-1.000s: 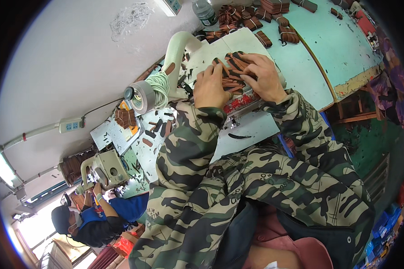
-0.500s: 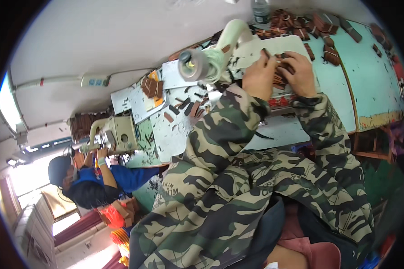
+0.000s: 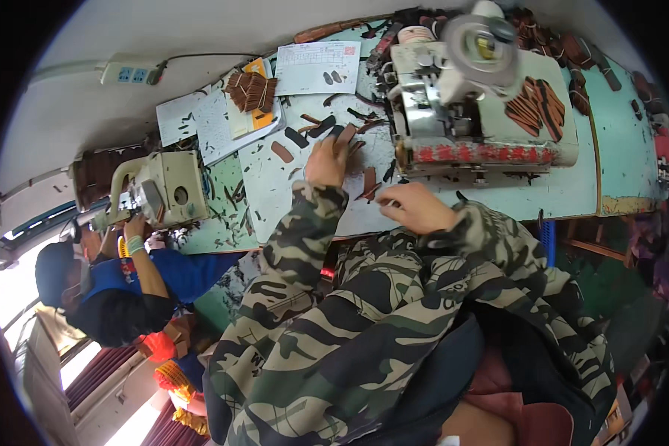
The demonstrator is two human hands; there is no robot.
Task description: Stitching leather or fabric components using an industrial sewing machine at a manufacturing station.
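Note:
My left hand [image 3: 327, 162] reaches over the white work surface [image 3: 275, 197], its fingers closed at a small brown leather piece [image 3: 346, 134]. Dark oblong pieces [image 3: 321, 126] lie just beyond its fingertips. Close to the table's front edge, my right hand [image 3: 420, 208] has its thumb and forefinger apart, with nothing visible between them. A brown rectangular piece [image 3: 369, 178] rests between the two hands. To the right stands a pale machine [image 3: 431, 104] with a round, blurred part on top. Stacked brown strips [image 3: 535, 108] are spread on its flat bed.
A tied brown bundle [image 3: 251, 91] sits on papers [image 3: 234, 137] at the left. More bundles [image 3: 578, 89] lie at the far right. Dark scraps litter the table. On the left, a co-worker in blue [image 3: 160, 279] works at another pale machine [image 3: 178, 189].
Both hands have left the brown strips on the machine bed and moved left and nearer. The strips now lie there unheld. My view has shifted, showing more of the machine.

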